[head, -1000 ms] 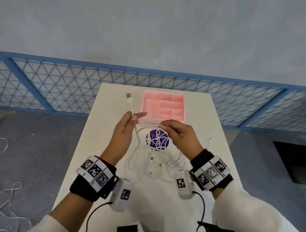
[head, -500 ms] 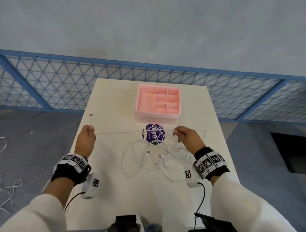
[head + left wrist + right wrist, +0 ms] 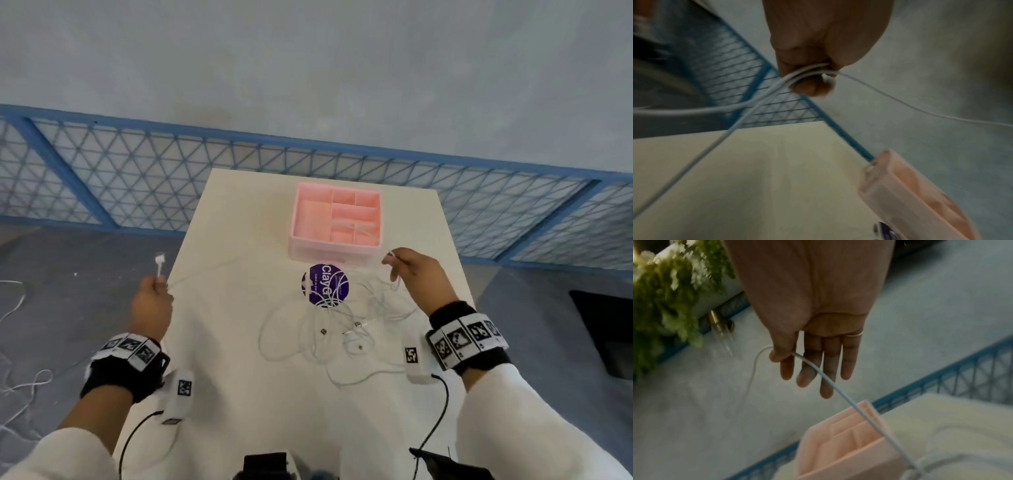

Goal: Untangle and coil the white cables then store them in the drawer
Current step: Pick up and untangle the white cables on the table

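Observation:
A tangle of white cables (image 3: pixel 342 325) lies on the cream table (image 3: pixel 233 377), partly over a purple round sticker (image 3: pixel 324 284). My left hand (image 3: pixel 156 284) is out past the table's left edge, fist curled round one white cable (image 3: pixel 756 104), whose flat connector (image 3: pixel 160 262) sticks up above it. My right hand (image 3: pixel 394 260) pinches the same cable (image 3: pixel 838 391) between thumb and forefinger, its other fingers (image 3: pixel 828 369) straight. It hovers at the front right corner of the pink divided drawer (image 3: pixel 337 222). A slack length of that cable arcs over the drawer's compartments.
A blue mesh fence (image 3: pixel 137 178) runs behind the table. More white cables (image 3: pixel 20 387) lie on the grey floor at the left. A dark object (image 3: pixel 265 466) sits at the table's near edge. A green plant (image 3: pixel 663 288) and a glass bottle (image 3: pixel 721 334) show in the right wrist view.
Both hands have spread apart from the raised middle: the left out past the table's left edge, the right to the drawer's corner. The cable between them now arcs over the drawer.

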The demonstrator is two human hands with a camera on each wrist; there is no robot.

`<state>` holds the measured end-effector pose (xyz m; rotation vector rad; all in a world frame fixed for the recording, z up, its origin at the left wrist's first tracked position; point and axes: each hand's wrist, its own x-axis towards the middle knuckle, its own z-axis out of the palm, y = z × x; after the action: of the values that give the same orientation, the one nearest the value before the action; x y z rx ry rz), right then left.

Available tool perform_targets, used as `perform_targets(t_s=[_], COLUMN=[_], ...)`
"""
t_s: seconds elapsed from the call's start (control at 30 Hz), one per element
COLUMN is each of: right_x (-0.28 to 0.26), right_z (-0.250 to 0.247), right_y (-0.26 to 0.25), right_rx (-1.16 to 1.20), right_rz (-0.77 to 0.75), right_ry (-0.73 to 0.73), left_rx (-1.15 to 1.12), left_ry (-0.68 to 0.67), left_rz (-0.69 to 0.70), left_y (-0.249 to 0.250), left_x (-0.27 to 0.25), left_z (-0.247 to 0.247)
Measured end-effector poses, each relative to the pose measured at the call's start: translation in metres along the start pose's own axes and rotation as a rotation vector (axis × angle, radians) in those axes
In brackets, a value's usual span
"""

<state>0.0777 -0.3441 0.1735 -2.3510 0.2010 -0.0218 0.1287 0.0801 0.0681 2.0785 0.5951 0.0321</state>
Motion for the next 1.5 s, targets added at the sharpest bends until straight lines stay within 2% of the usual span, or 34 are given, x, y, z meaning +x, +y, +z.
perform_targets(t_s=[0.03,0.1,0.13,0.2,0.23,0.27,0.33,0.37,0.4,0.43,0.5,0.57,0.63,0.7,0.8,0.87,0.97,1.03,1.1,1.17,1.2,1.27,1.33,1.37,1.4,1.5], right_x=[-0.002,-0.007,-0.007,-0.008,-0.008,-0.008,-0.011,-0.012,-0.012,-0.012,-0.009,-0.004,0.001,0.002,0.003,0.005,0.009,0.009,0.009,0.012,0.012,0.008,0.000,-0.004,-0.008,-0.011], right_z=[0.007,0.018,0.020,0.020,0.019,0.018,0.017,0.016,0.015,0.011,-0.001,-0.012,-0.021,-0.022,-0.007,0.001,-0.006,-0.014,-0.011,-0.007,-0.004,0.002,0.015,0.021,0.027,0.031], right_y=[-0.012,-0.031,-0.038,-0.047,-0.051,-0.057,-0.071,-0.078,-0.083,-0.085,-0.081,-0.061,-0.029,0.002,0.027,0.023,-0.004,-0.021,-0.031,-0.032,-0.033,-0.041,-0.052,-0.056,-0.060,-0.069], right_rx=[0.089,0.190,0.171,-0.027,-0.132,-0.185,-0.125,-0.044,0.043,0.136,0.299,0.186,-0.074,-0.207,-0.354,-0.264,-0.057,-0.135,-0.329,-0.379,-0.308,-0.080,0.056,0.086,0.109,0.188], right_rz=[-0.028,-0.077,-0.100,-0.178,-0.230,-0.288,-0.392,-0.424,-0.443,-0.436,-0.346,-0.261,-0.169,-0.051,0.126,0.178,0.068,-0.119,-0.246,-0.227,-0.205,-0.166,-0.131,-0.134,-0.145,-0.155], right_ry=[-0.012,-0.053,-0.069,-0.101,-0.119,-0.133,-0.146,-0.125,-0.093,-0.070,-0.058,-0.051,0.000,0.024,-0.046,-0.067,0.058,0.198,0.301,0.333,0.292,0.104,-0.107,-0.160,-0.173,-0.142], left_rx=[0.020,0.071,0.059,-0.055,-0.110,-0.124,-0.061,-0.020,-0.031,-0.115,-0.376,-0.560,-0.722,-0.831,-0.763,-0.626,-0.463,-0.416,-0.293,-0.068,0.035,0.152,0.143,0.091,0.032,-0.073], left_ry=[-0.026,0.024,0.091,0.225,0.224,0.154,-0.176,-0.368,-0.532,-0.654,-0.766,-0.698,-0.523,-0.389,-0.243,-0.104,0.022,0.084,0.124,0.095,0.038,-0.070,-0.079,-0.077,-0.079,-0.174], left_rz=[0.073,0.330,0.466,0.676,0.809,0.954,1.135,1.120,1.022,0.867,0.570,0.406,0.306,0.187,0.142,0.171,0.096,0.035,0.012,-0.040,-0.055,0.028,0.259,0.415,0.571,0.902], left_y=[0.012,0.043,0.062,0.108,0.129,0.150,0.173,0.178,0.178,0.178,0.173,0.168,0.160,0.147,0.119,0.092,0.046,0.022,0.004,-0.008,-0.008,0.012,0.045,0.065,0.085,0.137], left_x=[-0.006,-0.019,-0.028,-0.060,-0.078,-0.098,-0.129,-0.140,-0.145,-0.148,-0.142,-0.127,-0.099,-0.066,-0.034,-0.024,-0.008,0.002,0.010,0.015,0.015,0.005,-0.014,-0.029,-0.047,-0.100], left_z=[0.006,0.016,0.019,0.017,0.017,0.017,0.026,0.034,0.041,0.046,0.051,0.045,0.031,0.014,0.008,0.012,0.012,0.007,0.002,0.001,0.001,0.008,0.015,0.019,0.021,0.023])
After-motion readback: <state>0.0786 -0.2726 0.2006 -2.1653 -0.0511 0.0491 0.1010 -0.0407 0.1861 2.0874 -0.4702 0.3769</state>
